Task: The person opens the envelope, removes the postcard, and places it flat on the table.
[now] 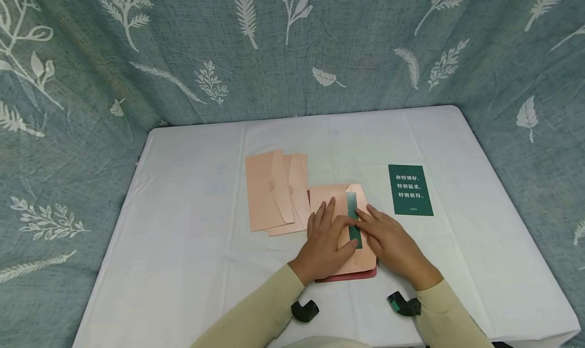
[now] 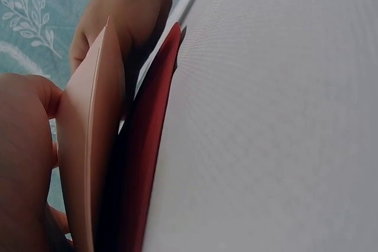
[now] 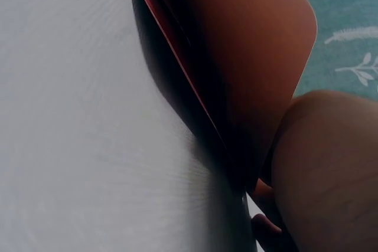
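A peach envelope (image 1: 328,191) lies before me with its flap spread to the right, above a red piece (image 1: 352,276) of unclear kind. A strip of a dark green card (image 1: 352,206) shows at its mouth; the rest is hidden inside. My left hand (image 1: 324,241) rests over the envelope with fingers extended, its thumb on the card's lower part. My right hand (image 1: 395,244) holds the flap side, fingertips at the card's edge and part of the hand beneath the envelope. Both wrist views show the envelope (image 2: 82,116) raised at an angle from the red piece (image 2: 150,128).
Overlapping peach envelopes (image 1: 267,190) lie to the left. At the right is another green card (image 1: 411,190) with white writing. The table (image 1: 183,226) has a white cloth. Black wrist devices (image 1: 305,311) sit under both forearms. A leaf-patterned curtain (image 1: 274,84) surrounds the table.
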`<state>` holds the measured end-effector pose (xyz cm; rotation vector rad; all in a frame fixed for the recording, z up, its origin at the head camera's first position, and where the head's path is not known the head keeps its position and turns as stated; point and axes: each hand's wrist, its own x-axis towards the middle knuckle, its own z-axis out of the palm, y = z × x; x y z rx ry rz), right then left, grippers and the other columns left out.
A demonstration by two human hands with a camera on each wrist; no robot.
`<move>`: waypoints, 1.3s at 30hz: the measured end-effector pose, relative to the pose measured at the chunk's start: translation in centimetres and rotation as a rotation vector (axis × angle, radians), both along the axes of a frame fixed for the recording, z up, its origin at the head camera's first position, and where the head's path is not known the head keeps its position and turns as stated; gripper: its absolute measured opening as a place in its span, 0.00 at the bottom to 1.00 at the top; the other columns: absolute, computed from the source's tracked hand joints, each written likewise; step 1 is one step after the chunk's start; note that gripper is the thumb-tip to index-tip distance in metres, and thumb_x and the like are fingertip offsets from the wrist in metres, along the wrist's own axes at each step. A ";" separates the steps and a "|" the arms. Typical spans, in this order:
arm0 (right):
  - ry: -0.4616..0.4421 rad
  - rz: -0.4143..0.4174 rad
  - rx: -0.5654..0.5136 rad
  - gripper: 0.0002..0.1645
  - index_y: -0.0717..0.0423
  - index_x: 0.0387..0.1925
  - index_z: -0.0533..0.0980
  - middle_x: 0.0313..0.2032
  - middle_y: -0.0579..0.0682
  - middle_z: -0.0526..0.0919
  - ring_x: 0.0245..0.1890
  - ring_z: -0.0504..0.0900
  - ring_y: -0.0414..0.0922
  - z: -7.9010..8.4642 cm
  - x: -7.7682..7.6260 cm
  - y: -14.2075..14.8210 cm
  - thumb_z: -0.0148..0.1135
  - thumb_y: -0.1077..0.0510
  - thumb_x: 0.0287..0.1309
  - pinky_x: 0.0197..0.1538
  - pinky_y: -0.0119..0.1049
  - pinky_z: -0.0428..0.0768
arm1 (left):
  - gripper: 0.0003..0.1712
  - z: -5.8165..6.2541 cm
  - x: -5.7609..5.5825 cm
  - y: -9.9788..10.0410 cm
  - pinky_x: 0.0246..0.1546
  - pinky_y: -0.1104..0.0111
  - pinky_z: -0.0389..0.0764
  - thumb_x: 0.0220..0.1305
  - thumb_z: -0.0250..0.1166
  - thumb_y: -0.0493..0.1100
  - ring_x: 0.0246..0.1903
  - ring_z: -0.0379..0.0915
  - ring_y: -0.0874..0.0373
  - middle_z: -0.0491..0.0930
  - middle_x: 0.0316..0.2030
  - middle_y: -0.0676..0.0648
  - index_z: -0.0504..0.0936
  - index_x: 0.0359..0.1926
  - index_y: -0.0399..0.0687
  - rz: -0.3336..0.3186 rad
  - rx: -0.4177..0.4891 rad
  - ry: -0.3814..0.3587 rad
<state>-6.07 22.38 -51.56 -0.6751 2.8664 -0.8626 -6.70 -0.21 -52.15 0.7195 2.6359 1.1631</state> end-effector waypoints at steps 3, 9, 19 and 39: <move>-0.006 0.006 -0.010 0.25 0.58 0.72 0.80 0.78 0.53 0.71 0.81 0.62 0.58 0.0 -0.1 0.1 0.62 0.59 0.78 0.75 0.64 0.62 | 0.22 0.0 0.0 0.0 0.76 0.32 0.38 0.78 0.56 0.56 0.84 0.31 0.38 0.42 0.86 0.37 0.75 0.66 0.56 0.001 -0.001 0.008; 0.014 -0.004 -0.024 0.26 0.59 0.69 0.81 0.77 0.53 0.72 0.80 0.64 0.57 0.0 0.0 0.2 0.68 0.55 0.76 0.74 0.65 0.64 | 0.22 0.1 0.0 0.0 0.76 0.32 0.37 0.78 0.56 0.55 0.84 0.31 0.38 0.42 0.86 0.36 0.75 0.66 0.55 -0.003 0.002 0.010; -0.013 -0.036 -0.030 0.26 0.58 0.70 0.82 0.77 0.51 0.72 0.80 0.63 0.56 -0.1 0.0 0.5 0.69 0.54 0.75 0.73 0.64 0.66 | 0.22 0.1 0.0 0.0 0.76 0.32 0.38 0.77 0.56 0.55 0.84 0.32 0.37 0.43 0.86 0.36 0.75 0.65 0.55 -0.001 -0.001 0.014; 0.002 -0.073 -0.025 0.26 0.58 0.69 0.82 0.76 0.53 0.73 0.79 0.65 0.57 0.1 0.2 1.6 0.70 0.54 0.75 0.72 0.64 0.68 | 0.23 0.3 0.0 0.0 0.76 0.33 0.38 0.77 0.57 0.55 0.84 0.33 0.37 0.42 0.86 0.36 0.75 0.67 0.54 -0.001 -0.009 0.013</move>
